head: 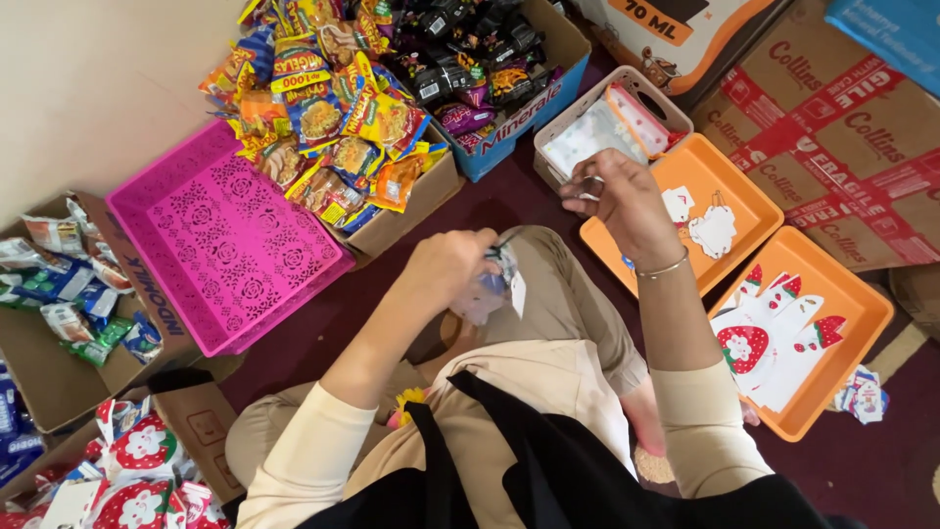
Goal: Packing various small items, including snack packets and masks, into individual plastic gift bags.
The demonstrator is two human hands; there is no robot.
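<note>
Above the lap, left hand (452, 266) pinching small packet (494, 286), right hand (627, 201) grip unclear.

A person is sitting cross-legged on the dark red floor (509, 201), looking down at both hands. The left hand (452, 266) is gripping a small clear packet (497, 284) with a white tag, held over the knee. The right hand (627, 201), wearing a thin bangle at the wrist, is pinching a small metal tool (587, 186) just right of the packet. To the left, a pink plastic tray (220, 240) is lying beside a cardboard box of snack packets (338, 118). To the right, two orange trays (842, 323) are holding white and strawberry-printed paper cutouts (769, 338). Large cardboard cartons (842, 127) are standing far right.
</note>
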